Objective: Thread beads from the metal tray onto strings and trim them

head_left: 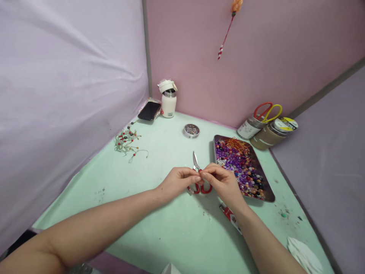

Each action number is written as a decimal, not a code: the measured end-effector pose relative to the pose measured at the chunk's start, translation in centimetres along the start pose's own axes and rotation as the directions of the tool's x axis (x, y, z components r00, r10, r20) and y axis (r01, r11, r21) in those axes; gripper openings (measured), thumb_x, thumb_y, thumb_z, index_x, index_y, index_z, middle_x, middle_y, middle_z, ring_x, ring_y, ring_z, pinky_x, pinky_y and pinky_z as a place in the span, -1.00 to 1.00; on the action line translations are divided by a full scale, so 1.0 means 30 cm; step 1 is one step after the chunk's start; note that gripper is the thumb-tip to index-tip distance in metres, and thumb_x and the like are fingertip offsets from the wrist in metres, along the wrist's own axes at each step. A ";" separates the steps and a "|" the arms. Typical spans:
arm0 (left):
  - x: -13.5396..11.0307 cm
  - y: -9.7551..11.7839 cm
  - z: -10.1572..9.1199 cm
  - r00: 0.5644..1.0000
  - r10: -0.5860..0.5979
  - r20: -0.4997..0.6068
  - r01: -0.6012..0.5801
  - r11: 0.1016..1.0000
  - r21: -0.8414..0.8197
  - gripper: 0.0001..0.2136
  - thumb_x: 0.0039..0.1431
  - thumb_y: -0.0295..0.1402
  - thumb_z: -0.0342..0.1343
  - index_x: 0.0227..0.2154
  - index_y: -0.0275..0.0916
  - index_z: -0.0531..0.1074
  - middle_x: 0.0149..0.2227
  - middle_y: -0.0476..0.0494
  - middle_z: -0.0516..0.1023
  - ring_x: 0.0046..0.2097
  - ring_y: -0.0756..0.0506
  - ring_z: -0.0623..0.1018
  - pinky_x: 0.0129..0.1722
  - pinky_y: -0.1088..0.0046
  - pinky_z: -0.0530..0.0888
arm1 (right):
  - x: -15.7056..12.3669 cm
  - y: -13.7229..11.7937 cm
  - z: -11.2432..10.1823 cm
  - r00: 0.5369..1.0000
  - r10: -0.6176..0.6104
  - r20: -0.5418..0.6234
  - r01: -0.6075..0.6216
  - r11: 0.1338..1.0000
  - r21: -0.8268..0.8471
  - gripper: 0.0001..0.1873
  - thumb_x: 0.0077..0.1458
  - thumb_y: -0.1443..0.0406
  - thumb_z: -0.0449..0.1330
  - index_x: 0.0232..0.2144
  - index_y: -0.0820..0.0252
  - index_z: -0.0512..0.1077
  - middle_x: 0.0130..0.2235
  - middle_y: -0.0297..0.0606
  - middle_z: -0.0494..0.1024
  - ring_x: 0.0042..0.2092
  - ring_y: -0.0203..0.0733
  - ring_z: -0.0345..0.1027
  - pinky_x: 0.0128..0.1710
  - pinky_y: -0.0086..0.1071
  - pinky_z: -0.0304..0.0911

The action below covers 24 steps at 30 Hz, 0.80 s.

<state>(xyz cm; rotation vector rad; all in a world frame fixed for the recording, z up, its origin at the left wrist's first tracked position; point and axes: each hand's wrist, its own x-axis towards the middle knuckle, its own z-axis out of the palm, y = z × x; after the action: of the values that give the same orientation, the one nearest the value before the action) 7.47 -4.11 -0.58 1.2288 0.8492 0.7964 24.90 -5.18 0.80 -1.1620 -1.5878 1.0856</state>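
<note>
My left hand (179, 181) and my right hand (222, 182) meet fingertip to fingertip over the green table (159, 228). Both are pinched shut on something tiny and reddish between them, too small to name. Under the hands lie red-handled scissors (196, 173), blades pointing away from me. Just right of my right hand stands a metal tray (269, 196) full of purple, red and dark beads with orange thread at its far end.
A pile of beaded strings (127, 141) lies at the left. A phone (149, 110), a white flask (168, 99) and a round spool tin (191, 130) sit at the back. Jars with scissors (266, 123) stand at the back right. A red lighter (229, 215) lies near my right wrist.
</note>
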 end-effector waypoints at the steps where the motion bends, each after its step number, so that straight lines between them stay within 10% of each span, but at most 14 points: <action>1: 0.000 0.000 0.001 1.000 -0.012 -0.003 0.012 1.000 -0.014 -0.77 0.03 -0.23 0.16 -0.37 -0.31 0.53 -0.33 -0.17 0.59 -0.25 -0.08 0.53 -0.14 0.37 0.42 | 0.000 0.000 0.000 1.000 -0.004 -0.002 0.004 1.000 -0.005 -0.86 0.05 0.21 0.20 -0.47 0.12 0.50 -0.46 -0.30 0.46 -0.39 -0.25 0.32 -0.36 -0.36 0.22; 20: 0.005 -0.008 0.009 0.989 -0.140 -0.048 0.125 0.964 -0.235 -0.76 -0.05 -0.22 0.24 -0.44 -0.34 0.47 -0.46 -0.12 0.53 -0.39 -0.01 0.49 -0.26 0.37 0.43 | 0.006 0.006 -0.010 0.999 -0.030 -0.036 0.028 0.998 -0.047 -0.87 0.04 0.21 0.20 -0.45 0.12 0.51 -0.41 -0.28 0.49 -0.34 -0.23 0.33 -0.33 -0.35 0.21; 24: 0.003 0.002 0.007 0.987 -0.148 -0.061 0.134 0.974 -0.185 -0.78 -0.03 -0.23 0.23 -0.44 -0.33 0.48 -0.45 -0.10 0.54 -0.38 0.01 0.49 -0.23 0.43 0.43 | 0.030 0.016 -0.089 0.975 -0.057 -0.217 0.034 0.994 -0.108 -0.86 0.04 0.21 0.19 -0.46 0.14 0.47 -0.40 -0.30 0.47 -0.34 -0.24 0.32 -0.30 -0.36 0.21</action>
<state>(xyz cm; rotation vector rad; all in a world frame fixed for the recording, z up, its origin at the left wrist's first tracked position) 7.69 -4.10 -0.50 0.9735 0.8940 0.7893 27.39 -3.82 1.14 -1.2618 -1.5031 0.8223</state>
